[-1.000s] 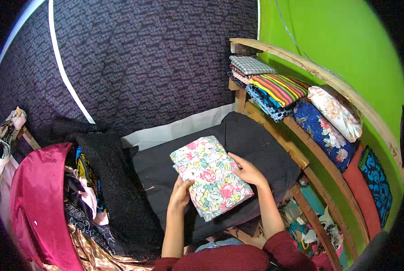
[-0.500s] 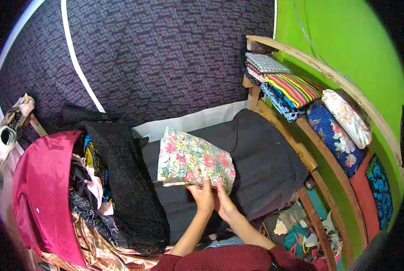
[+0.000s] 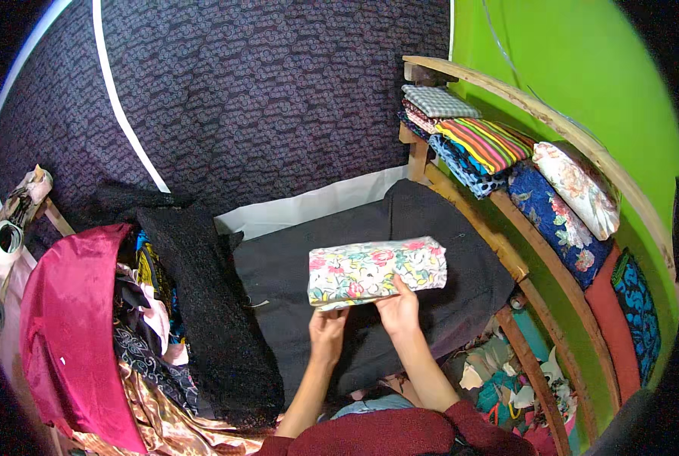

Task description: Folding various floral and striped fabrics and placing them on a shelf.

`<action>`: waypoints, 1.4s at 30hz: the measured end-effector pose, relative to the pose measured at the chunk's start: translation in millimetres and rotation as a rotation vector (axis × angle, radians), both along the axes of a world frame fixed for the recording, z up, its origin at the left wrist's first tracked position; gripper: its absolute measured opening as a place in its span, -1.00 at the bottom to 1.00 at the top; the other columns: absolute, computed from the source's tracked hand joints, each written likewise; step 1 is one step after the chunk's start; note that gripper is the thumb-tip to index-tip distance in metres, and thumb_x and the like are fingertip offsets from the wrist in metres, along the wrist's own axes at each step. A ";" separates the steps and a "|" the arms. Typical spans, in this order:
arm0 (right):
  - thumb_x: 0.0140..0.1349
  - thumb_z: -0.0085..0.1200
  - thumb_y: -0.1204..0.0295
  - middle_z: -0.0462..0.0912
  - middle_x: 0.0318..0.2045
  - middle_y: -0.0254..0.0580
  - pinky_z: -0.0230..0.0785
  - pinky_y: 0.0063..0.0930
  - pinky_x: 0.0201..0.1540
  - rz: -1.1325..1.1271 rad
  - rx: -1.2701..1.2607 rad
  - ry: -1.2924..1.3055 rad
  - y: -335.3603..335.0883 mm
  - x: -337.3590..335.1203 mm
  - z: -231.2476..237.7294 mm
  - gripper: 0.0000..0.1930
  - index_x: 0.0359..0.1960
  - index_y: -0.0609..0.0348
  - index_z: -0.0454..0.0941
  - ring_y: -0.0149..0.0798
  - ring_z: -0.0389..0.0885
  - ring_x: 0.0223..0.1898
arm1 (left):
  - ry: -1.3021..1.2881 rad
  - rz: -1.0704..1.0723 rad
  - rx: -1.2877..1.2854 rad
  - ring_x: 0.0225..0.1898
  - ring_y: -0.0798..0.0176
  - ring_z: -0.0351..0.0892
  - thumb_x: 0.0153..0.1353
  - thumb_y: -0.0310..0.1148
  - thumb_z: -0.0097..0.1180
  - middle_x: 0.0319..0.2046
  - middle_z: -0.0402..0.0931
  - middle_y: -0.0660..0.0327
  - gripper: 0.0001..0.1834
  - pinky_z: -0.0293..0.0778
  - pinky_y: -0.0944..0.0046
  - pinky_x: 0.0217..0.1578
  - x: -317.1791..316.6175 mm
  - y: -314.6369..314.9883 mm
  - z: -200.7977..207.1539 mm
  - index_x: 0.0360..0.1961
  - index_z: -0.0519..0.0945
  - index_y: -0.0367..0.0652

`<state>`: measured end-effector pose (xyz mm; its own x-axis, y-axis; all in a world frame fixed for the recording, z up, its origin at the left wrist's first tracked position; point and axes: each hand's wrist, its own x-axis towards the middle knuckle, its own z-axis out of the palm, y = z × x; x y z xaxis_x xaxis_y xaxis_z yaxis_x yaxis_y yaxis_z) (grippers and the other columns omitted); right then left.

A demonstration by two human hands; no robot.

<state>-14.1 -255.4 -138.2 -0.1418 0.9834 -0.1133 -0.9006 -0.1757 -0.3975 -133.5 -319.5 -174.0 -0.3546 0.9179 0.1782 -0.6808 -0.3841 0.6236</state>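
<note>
A folded piece of floral fabric (image 3: 370, 267), white with pink, green and yellow flowers, is held up above a dark cloth-covered surface (image 3: 279, 266). My left hand (image 3: 327, 334) grips it from below at its near left edge, the fingers tucked under and partly hidden. Near the right part of the same edge, my right hand (image 3: 400, 306) pinches it, thumb on top and fingers beneath. The bundle lies nearly level, its long side running left to right.
Wooden shelves (image 3: 522, 262) on the right carry folded fabrics, including a striped one (image 3: 491, 144) and a blue floral one (image 3: 552, 224). Fabric scraps (image 3: 506, 387) lie below. At left hang a magenta satin cloth (image 3: 74, 334) and a black textured cloth (image 3: 210, 304).
The floral fabric has turned from a tilted position to nearly level and shifted right. My hands have moved apart, the right one now further right along its edge.
</note>
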 end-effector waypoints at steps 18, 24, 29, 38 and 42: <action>0.11 0.03 0.52 0.46 0.00 -0.09 0.33 -0.34 0.03 0.704 0.400 -0.472 52.6 78.8 8.0 -0.50 0.11 0.36 0.23 -0.24 0.48 -0.02 | 0.301 -0.573 -0.179 -0.01 0.24 0.42 -0.06 -0.42 0.24 -0.01 0.41 0.11 -0.28 0.33 0.26 0.00 -59.9 65.1 9.8 0.15 0.21 -0.32; 0.22 -0.04 0.45 0.39 0.05 -0.14 0.27 -0.41 0.07 0.361 0.292 -0.532 33.7 73.6 1.5 -0.47 0.20 0.27 0.10 -0.30 0.42 0.02 | 0.220 -0.421 -0.301 -0.08 0.13 0.49 -0.08 -0.62 0.15 -0.04 0.42 0.00 -0.32 0.42 0.18 -0.06 -49.4 79.0 24.1 0.13 0.20 -0.33; 0.15 0.05 0.47 0.28 0.13 -0.11 0.13 -0.44 0.16 0.196 0.353 -0.803 29.5 66.5 -18.3 -0.32 0.26 0.26 -0.04 -0.29 0.26 0.13 | 0.264 -0.449 -0.282 -0.02 0.18 0.44 -0.02 -0.62 0.13 0.01 0.37 0.03 -0.32 0.40 0.24 -0.05 -44.0 96.3 21.3 0.17 0.16 -0.30; 0.19 -0.09 0.58 0.31 0.11 -0.10 0.15 -0.50 0.11 0.013 0.319 -0.787 40.8 89.5 24.7 -0.43 0.25 0.29 0.02 -0.35 0.31 0.07 | 0.317 -0.633 -0.031 0.10 0.20 0.30 -0.14 -0.45 0.24 0.07 0.26 0.04 -0.13 0.24 0.22 0.09 -40.2 104.9 49.6 0.20 0.05 -0.29; 0.19 -0.11 0.59 0.24 0.16 -0.10 0.10 -0.49 0.15 -0.094 0.342 -0.787 50.6 100.1 34.2 -0.41 0.27 0.28 -0.01 -0.34 0.25 0.12 | 0.357 -0.755 0.058 0.22 0.21 0.12 -0.09 -0.53 0.16 0.20 0.13 0.12 -0.07 0.09 0.23 0.17 -30.6 118.2 67.0 0.29 -0.09 -0.17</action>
